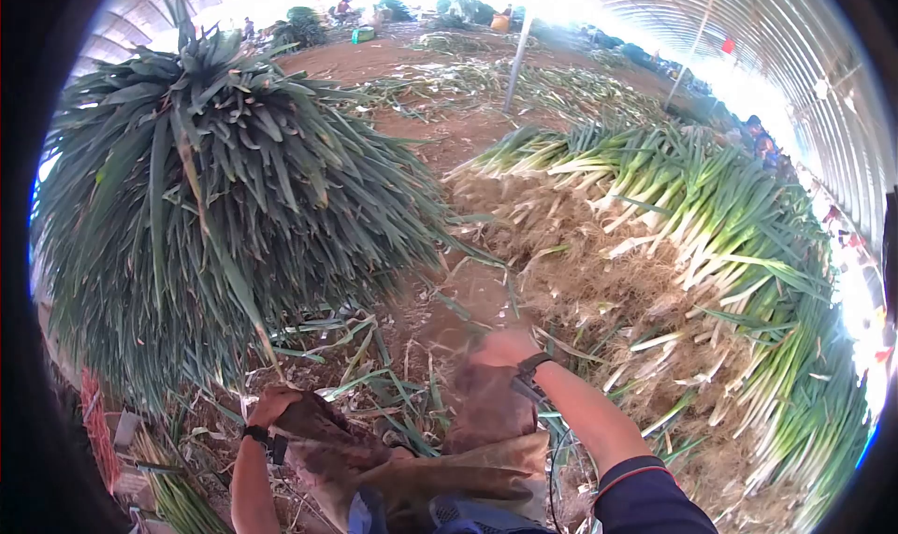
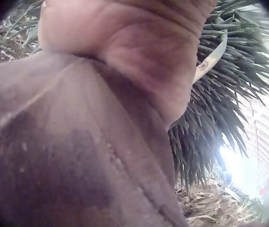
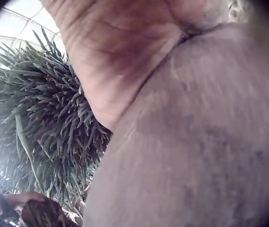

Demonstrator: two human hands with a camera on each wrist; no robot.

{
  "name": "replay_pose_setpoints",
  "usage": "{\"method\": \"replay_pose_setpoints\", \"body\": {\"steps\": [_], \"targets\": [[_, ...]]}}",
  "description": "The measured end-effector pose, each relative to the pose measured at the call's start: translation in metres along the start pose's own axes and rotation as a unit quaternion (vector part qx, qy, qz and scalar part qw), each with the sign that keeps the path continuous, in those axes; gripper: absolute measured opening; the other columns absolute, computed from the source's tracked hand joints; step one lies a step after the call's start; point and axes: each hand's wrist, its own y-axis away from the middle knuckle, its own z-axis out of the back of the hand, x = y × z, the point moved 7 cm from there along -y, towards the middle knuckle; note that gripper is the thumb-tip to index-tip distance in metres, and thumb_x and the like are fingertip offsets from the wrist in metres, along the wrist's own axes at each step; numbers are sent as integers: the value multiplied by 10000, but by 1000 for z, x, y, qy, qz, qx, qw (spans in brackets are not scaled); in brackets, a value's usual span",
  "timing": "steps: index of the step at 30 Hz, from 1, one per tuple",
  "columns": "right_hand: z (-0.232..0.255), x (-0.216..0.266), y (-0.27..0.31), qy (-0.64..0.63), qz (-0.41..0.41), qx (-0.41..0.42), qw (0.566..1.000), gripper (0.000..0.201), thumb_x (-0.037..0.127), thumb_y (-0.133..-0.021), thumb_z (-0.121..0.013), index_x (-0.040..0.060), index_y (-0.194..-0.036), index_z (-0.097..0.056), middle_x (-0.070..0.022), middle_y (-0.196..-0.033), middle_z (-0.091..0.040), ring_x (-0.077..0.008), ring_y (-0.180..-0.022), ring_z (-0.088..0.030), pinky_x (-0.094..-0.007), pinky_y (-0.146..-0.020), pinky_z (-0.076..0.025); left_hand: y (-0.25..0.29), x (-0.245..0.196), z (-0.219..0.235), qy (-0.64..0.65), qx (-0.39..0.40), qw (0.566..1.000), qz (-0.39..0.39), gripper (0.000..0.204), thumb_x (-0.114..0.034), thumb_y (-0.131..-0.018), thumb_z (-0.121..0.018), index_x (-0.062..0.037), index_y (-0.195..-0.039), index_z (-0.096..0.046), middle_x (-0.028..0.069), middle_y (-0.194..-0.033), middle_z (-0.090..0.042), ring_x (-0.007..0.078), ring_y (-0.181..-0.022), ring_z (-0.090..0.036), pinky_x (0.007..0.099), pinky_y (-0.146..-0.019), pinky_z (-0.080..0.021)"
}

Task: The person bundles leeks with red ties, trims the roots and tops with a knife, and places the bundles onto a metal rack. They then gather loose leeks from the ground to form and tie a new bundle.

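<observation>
- Cloth, brown and stained, covers the seated person's lap and both knees at 6 o'clock.
- Right hand, at 5 o'clock: its palm lies relaxed on the cloth over the right knee, seemingly holding nothing; the fingers are blurred. A dark band circles the wrist.
- Left hand, between 7 and 8 o'clock: it rests loosely over the left knee, touching only cloth. This wrist, too, wears a dark band.
- Scraps of leaf litter the soil just beyond the knees, toward 6 and 7 o'clock.
- Red netting hangs at 8 o'clock.
- Bundle, a large dome of dark green leaves, fills 9 to 10 o'clock.
- Leeks lie in a curved row from 1 to 4 o'clock, roots inward.
- Pole, pale, stands near 12 o'clock.
- People, tiny, appear at 11 o'clock.
- Roof, ribbed and arched, spans 1 to 2 o'clock.
</observation>
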Motion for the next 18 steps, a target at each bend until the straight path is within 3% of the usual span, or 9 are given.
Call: {"method": "replay_pose_setpoints", "body": {"steps": [3, 6, 10, 18], "targets": [[-2, 6, -4, 6, -17, 2, 1000, 575, 616, -816, -529, 121, -1008, -752, -156, -1007, -720, -382, -953, -676, -473, -845, -530, 6, 12, 3, 53, -60, 995, 61, 337, -330, -795, -698, -92, -1024, -762, 105, -1055, -735, 237, -984, -683, 322, -908, -499], [-3, 14, -6, 12, -31, -11, 999, 543, 578, -811, -567, 102, -995, -753, -171, -987, -721, -385, -945, -681, -483, -843, -529, 11, 21, 3, 58, -71, 995, 43, 349, -348, -796, -690, -98, -1029, -762, 111, -1008, -743, 248, -941, -694, 336, -889, -509], [4, 27, -1, 30, -34, -55, 997, 496, 533, -796, -607, 89, -961, -756, -184, -942, -723, -379, -920, -692, -492, -826, -532, 18, 28, 5, 26, -103, 994, 24, 376, -379, -788, -687, -102, -1032, -761, 124, -1006, -742, 276, -940, -699, 360, -881, -514], [5, 36, 6, 28, -25, -102, 994, 476, 485, -812, -584, 68, -969, -752, -189, -929, -725, -380, -911, -693, -499, -834, -534, 41, 8, 17, 41, -142, 983, 112, 412, -429, -767, -693, -107, -1013, -766, 174, -1025, -728, 343, -1002, -687, 392, -892, -518]]}}
